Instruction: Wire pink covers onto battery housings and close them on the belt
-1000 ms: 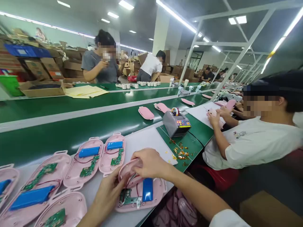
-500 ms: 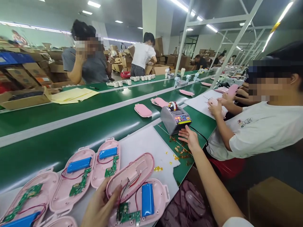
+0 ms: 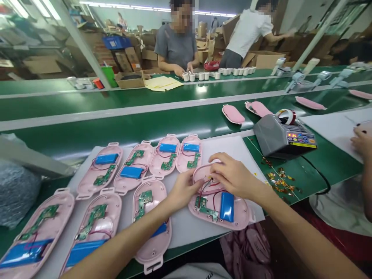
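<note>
My left hand (image 3: 183,190) grips the near left rim of a pink oval shell cover (image 3: 200,170), its thumb on the inside. My right hand (image 3: 232,176) is closed over the cover's right side, fingertips at a small piece of yellow tape (image 3: 209,177) inside it. The right fingers partly hide the tape. Thin dark and red wires run from the cover toward a green circuit board (image 3: 207,209) in the pink shell half (image 3: 240,221) below. That shell half also holds a blue battery (image 3: 226,206) and lies on a white sheet (image 3: 186,232).
Several pink shells (image 3: 100,174) with boards and batteries lie left. A grey tape dispenser (image 3: 273,135) stands right, with tape scraps (image 3: 280,182) before it. Beyond runs a green conveyor (image 3: 72,130) carrying pink shells. A neighbour's hand (image 3: 362,139) is at far right; pink parts (image 3: 247,252) lie below the edge.
My right hand has moved from beside the tape dispenser to the cover in my left hand. A piece of yellow tape now shows inside it. My view has turned left.
</note>
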Action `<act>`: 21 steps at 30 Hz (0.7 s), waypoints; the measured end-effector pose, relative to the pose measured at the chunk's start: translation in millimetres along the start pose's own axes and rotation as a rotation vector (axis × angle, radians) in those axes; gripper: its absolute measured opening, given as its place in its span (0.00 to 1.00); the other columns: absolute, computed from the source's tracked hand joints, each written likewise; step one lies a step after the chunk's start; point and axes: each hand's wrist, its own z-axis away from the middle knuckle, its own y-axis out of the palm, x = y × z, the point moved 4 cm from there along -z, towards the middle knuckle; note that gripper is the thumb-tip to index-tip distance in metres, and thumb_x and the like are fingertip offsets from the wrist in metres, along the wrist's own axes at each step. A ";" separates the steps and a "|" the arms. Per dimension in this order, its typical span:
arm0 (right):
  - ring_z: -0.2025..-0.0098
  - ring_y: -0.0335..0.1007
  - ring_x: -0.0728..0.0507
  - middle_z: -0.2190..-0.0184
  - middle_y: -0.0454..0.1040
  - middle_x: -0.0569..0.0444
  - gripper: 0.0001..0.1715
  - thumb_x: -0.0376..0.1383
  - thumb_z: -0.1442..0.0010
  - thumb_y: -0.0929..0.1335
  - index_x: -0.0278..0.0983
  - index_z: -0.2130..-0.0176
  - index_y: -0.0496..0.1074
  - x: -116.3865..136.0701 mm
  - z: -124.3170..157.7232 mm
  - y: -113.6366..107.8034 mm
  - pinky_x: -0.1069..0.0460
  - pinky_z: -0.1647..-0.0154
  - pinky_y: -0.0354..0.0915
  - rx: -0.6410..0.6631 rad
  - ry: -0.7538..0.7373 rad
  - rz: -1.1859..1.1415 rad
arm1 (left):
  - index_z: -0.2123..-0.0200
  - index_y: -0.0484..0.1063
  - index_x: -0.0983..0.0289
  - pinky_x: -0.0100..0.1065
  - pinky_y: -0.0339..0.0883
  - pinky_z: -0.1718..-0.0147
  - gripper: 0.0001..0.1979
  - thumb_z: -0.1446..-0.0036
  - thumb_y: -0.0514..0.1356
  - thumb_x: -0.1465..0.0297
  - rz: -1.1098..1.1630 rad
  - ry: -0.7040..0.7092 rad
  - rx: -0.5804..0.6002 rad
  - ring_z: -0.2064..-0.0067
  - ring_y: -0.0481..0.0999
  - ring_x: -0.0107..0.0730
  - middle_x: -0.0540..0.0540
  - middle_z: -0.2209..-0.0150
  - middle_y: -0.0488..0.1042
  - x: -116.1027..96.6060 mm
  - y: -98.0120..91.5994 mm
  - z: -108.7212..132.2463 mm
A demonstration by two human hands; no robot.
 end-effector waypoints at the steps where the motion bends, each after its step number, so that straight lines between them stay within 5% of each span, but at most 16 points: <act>1: 0.49 0.64 0.44 0.50 0.67 0.48 0.11 0.32 0.32 0.60 0.35 0.62 0.71 3.3 -9.9 8.3 0.48 0.50 0.65 0.069 -0.047 0.066 | 0.61 0.73 0.68 0.28 0.65 0.68 0.12 0.43 0.60 0.65 0.013 0.008 0.006 0.66 0.70 0.29 0.53 0.66 0.74 0.9 0.9 0.3; 5: 0.48 0.62 0.43 0.51 0.67 0.49 0.09 0.31 0.34 0.61 0.35 0.62 0.71 -5.2 -21.1 27.1 0.48 0.51 0.65 0.166 -0.132 0.230 | 0.61 0.72 0.68 0.27 0.64 0.68 0.09 0.44 0.58 0.70 0.085 0.053 0.034 0.66 0.70 0.28 0.52 0.66 0.73 2.8 4.3 0.6; 9: 0.54 0.64 0.43 0.57 0.70 0.50 0.05 0.31 0.37 0.65 0.34 0.66 0.70 -6.9 -16.4 30.4 0.50 0.58 0.64 0.099 -0.116 0.276 | 0.62 0.72 0.68 0.26 0.62 0.70 0.08 0.44 0.57 0.70 0.068 0.050 0.041 0.66 0.69 0.28 0.51 0.68 0.72 6.6 4.7 -0.8; 13: 0.65 0.67 0.46 0.67 0.73 0.55 0.10 0.35 0.45 0.73 0.35 0.71 0.68 -13.0 -18.7 23.0 0.51 0.67 0.59 -0.009 0.099 0.206 | 0.60 0.72 0.68 0.27 0.61 0.71 0.11 0.43 0.58 0.67 0.024 0.031 0.047 0.67 0.70 0.29 0.52 0.67 0.72 9.9 4.2 0.7; 16: 0.70 0.67 0.48 0.71 0.73 0.59 0.14 0.39 0.49 0.75 0.37 0.66 0.70 -28.8 -23.4 14.4 0.53 0.70 0.58 0.040 0.346 0.054 | 0.55 0.72 0.66 0.29 0.63 0.67 0.13 0.43 0.57 0.69 -0.013 0.024 0.030 0.64 0.72 0.30 0.53 0.63 0.74 8.2 4.4 3.3; 19: 0.68 0.70 0.49 0.70 0.75 0.62 0.04 0.36 0.44 0.72 0.41 0.64 0.74 -30.4 -22.8 6.4 0.54 0.66 0.59 0.107 0.379 -0.049 | 0.53 0.71 0.64 0.30 0.64 0.64 0.13 0.40 0.57 0.66 -0.085 0.076 -0.011 0.62 0.72 0.31 0.52 0.61 0.75 2.7 4.0 5.4; 21: 0.68 0.70 0.50 0.70 0.75 0.62 0.00 0.35 0.43 0.71 0.41 0.67 0.75 -19.0 -13.3 0.2 0.54 0.66 0.59 0.039 0.330 -0.010 | 0.54 0.71 0.65 0.30 0.64 0.64 0.15 0.38 0.56 0.61 -0.132 0.139 -0.001 0.63 0.72 0.31 0.52 0.63 0.75 -1.1 4.0 7.6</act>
